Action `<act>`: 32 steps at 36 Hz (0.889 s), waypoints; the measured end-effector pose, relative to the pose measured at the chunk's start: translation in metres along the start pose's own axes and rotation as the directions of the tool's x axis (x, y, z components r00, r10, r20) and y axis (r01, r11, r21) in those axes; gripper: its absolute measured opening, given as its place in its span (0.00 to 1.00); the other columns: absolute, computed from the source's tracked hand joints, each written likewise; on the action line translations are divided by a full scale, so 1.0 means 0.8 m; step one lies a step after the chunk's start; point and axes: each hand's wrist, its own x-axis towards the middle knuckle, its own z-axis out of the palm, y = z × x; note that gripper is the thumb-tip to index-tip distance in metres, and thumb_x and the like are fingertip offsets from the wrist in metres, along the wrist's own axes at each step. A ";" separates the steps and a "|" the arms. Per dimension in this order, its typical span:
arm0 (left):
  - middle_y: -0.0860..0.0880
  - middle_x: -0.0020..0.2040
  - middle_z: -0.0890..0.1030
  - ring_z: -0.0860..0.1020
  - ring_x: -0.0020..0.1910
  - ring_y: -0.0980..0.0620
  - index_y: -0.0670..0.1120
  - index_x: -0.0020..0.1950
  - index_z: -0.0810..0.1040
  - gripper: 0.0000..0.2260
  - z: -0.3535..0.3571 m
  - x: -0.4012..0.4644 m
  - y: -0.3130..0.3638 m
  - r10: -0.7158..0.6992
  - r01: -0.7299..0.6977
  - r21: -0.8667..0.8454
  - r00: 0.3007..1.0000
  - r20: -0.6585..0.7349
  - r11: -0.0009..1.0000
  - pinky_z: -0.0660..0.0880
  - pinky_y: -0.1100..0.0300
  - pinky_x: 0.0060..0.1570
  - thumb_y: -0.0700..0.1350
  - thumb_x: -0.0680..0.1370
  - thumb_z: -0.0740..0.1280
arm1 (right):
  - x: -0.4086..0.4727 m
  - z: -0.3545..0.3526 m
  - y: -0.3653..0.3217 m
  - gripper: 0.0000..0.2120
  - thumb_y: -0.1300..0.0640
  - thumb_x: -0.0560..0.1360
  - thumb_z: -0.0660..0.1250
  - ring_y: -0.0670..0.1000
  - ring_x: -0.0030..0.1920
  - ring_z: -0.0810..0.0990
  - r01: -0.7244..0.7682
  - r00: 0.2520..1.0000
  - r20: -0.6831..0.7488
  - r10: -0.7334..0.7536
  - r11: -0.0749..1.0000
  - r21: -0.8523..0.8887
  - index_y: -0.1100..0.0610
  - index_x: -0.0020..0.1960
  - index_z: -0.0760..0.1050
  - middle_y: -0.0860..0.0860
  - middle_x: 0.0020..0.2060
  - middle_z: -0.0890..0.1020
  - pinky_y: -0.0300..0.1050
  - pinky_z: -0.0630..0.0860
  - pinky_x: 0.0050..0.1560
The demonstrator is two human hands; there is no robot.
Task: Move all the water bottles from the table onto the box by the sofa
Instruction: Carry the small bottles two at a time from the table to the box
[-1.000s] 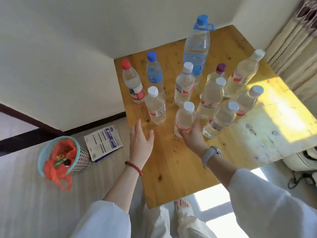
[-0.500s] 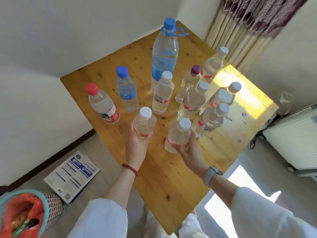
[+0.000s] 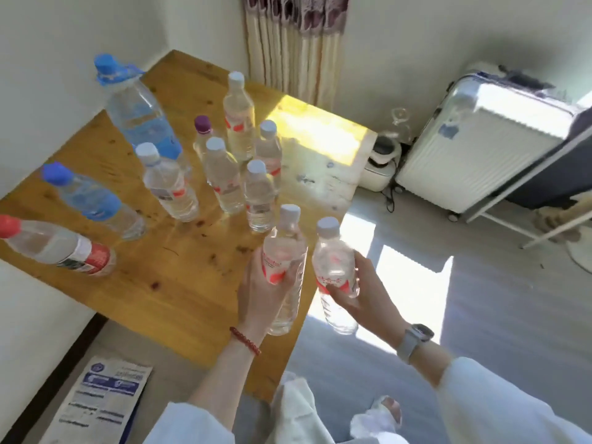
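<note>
1. Bottles of clear water fill our two hands: our left hand is curled round a white-capped bottle with a red label, held off the table above its near right edge.
2. Our right hand grips a second white-capped bottle, its fingers wrapped round the lower body; this one hangs just past the table's right edge, over the floor.
3. On the table we see eight more, all upright and holding clear water: a large blue-capped bottle toward the table's far left, a purple-capped bottle and four white-capped ones clustered at the table's middle, a small blue-capped bottle and a red-capped bottle along the table's left side.
4. The near part of the table is bare wood, and sunlight falls on its far right corner.
5. Right of the table lies open floor; beyond it a white suitcase stands by the wall, and a curtain hangs behind the table's far corner.
6. A printed paper lies on the floor at the table's near left.
</note>
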 end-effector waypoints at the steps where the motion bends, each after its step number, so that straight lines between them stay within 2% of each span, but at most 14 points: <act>1: 0.52 0.49 0.75 0.76 0.44 0.53 0.49 0.61 0.68 0.35 0.018 -0.004 0.020 0.031 -0.032 0.017 0.999 0.037 0.999 0.76 0.57 0.39 0.72 0.64 0.61 | -0.010 -0.021 0.013 0.33 0.45 0.68 0.70 0.52 0.54 0.77 -0.014 1.000 -0.026 0.014 1.000 -0.018 0.51 0.68 0.61 0.53 0.59 0.73 0.51 0.77 0.54; 3: 0.51 0.46 0.76 0.76 0.39 0.52 0.48 0.59 0.68 0.33 0.058 -0.015 0.058 0.080 -0.088 0.060 0.989 0.122 0.994 0.75 0.59 0.35 0.71 0.65 0.63 | -0.032 -0.067 0.039 0.35 0.39 0.67 0.68 0.52 0.54 0.78 -0.058 0.996 -0.069 0.056 0.997 -0.040 0.52 0.68 0.62 0.52 0.60 0.75 0.52 0.77 0.54; 6: 0.50 0.45 0.78 0.78 0.38 0.51 0.48 0.58 0.68 0.32 0.125 -0.039 0.112 0.144 -0.164 0.068 0.962 0.232 0.984 0.78 0.53 0.35 0.70 0.66 0.64 | -0.071 -0.140 0.087 0.36 0.31 0.65 0.62 0.50 0.49 0.81 -0.109 0.986 -0.130 0.103 0.993 -0.043 0.48 0.67 0.62 0.49 0.57 0.78 0.52 0.79 0.50; 8: 0.51 0.46 0.77 0.78 0.40 0.50 0.47 0.59 0.68 0.31 0.173 -0.064 0.153 0.219 -0.247 0.064 0.933 0.285 0.967 0.77 0.54 0.37 0.67 0.67 0.65 | -0.100 -0.190 0.121 0.34 0.35 0.66 0.64 0.50 0.45 0.81 -0.133 0.972 -0.201 0.120 0.990 -0.053 0.49 0.67 0.62 0.48 0.54 0.79 0.47 0.78 0.46; 11: 0.49 0.48 0.78 0.79 0.41 0.50 0.45 0.63 0.67 0.29 0.250 -0.105 0.216 0.317 -0.357 0.034 0.867 0.384 0.934 0.78 0.55 0.39 0.59 0.70 0.68 | -0.144 -0.269 0.172 0.33 0.42 0.69 0.68 0.48 0.40 0.76 -0.231 0.931 -0.308 0.198 0.970 -0.077 0.52 0.69 0.60 0.50 0.51 0.79 0.42 0.70 0.41; 12: 0.48 0.49 0.79 0.79 0.41 0.49 0.45 0.64 0.66 0.29 0.276 -0.119 0.235 0.343 -0.388 0.027 0.842 0.417 0.921 0.78 0.54 0.38 0.61 0.70 0.68 | -0.160 -0.295 0.189 0.33 0.43 0.69 0.68 0.48 0.40 0.74 -0.268 0.913 -0.337 0.229 0.961 -0.073 0.52 0.69 0.60 0.50 0.52 0.78 0.41 0.69 0.41; 15: 0.48 0.47 0.79 0.80 0.39 0.50 0.47 0.63 0.65 0.32 0.357 -0.156 0.284 0.395 -0.463 0.007 0.764 0.511 0.886 0.79 0.50 0.35 0.67 0.68 0.63 | -0.203 -0.369 0.239 0.35 0.40 0.70 0.66 0.49 0.39 0.74 -0.358 0.859 -0.408 0.310 0.933 -0.045 0.53 0.70 0.57 0.52 0.53 0.79 0.42 0.68 0.41; 19: 0.51 0.47 0.77 0.79 0.40 0.51 0.46 0.65 0.66 0.29 0.461 -0.206 0.359 0.481 -0.551 -0.072 0.648 0.591 0.831 0.79 0.54 0.37 0.58 0.70 0.69 | -0.256 -0.456 0.301 0.39 0.34 0.68 0.63 0.49 0.38 0.76 -0.461 0.772 -0.492 0.404 0.887 0.004 0.51 0.70 0.55 0.51 0.53 0.79 0.43 0.72 0.40; 21: 0.51 0.47 0.77 0.78 0.41 0.52 0.44 0.65 0.66 0.28 0.512 -0.230 0.396 0.519 -0.584 -0.118 0.590 0.618 0.803 0.77 0.56 0.39 0.54 0.71 0.70 | -0.282 -0.494 0.328 0.41 0.30 0.65 0.62 0.50 0.39 0.76 -0.491 0.709 -0.560 0.429 0.870 0.046 0.51 0.70 0.56 0.50 0.54 0.78 0.42 0.70 0.41; 23: 0.48 0.49 0.79 0.79 0.43 0.50 0.45 0.65 0.66 0.28 0.565 -0.252 0.431 0.545 -0.605 -0.166 0.521 0.657 0.779 0.77 0.56 0.40 0.56 0.70 0.69 | -0.308 -0.529 0.355 0.41 0.30 0.63 0.62 0.50 0.42 0.77 -0.507 0.626 -0.631 0.458 0.854 0.117 0.49 0.69 0.58 0.49 0.56 0.77 0.42 0.69 0.43; 26: 0.52 0.47 0.78 0.80 0.43 0.51 0.48 0.62 0.65 0.29 0.648 -0.287 0.479 0.572 -0.627 -0.228 0.423 0.703 0.745 0.76 0.55 0.41 0.62 0.68 0.67 | -0.343 -0.582 0.398 0.36 0.34 0.64 0.66 0.51 0.46 0.77 -0.520 0.496 -0.683 0.537 0.813 0.261 0.46 0.66 0.59 0.46 0.57 0.75 0.43 0.68 0.45; 30: 0.54 0.46 0.76 0.79 0.43 0.52 0.47 0.62 0.66 0.26 0.762 -0.338 0.545 0.592 -0.638 -0.308 0.291 0.752 0.705 0.77 0.54 0.42 0.55 0.70 0.70 | -0.388 -0.658 0.469 0.32 0.39 0.67 0.69 0.51 0.47 0.78 -0.557 0.349 -0.726 0.592 0.754 0.347 0.46 0.65 0.61 0.45 0.57 0.76 0.43 0.70 0.46; 32: 0.54 0.47 0.76 0.79 0.44 0.52 0.48 0.62 0.65 0.28 0.824 -0.365 0.577 0.597 -0.632 -0.348 0.231 0.768 0.692 0.77 0.53 0.43 0.60 0.68 0.68 | -0.408 -0.702 0.506 0.31 0.40 0.67 0.69 0.51 0.46 0.78 -0.571 0.293 -0.738 0.608 0.730 0.375 0.47 0.65 0.61 0.45 0.57 0.77 0.44 0.72 0.47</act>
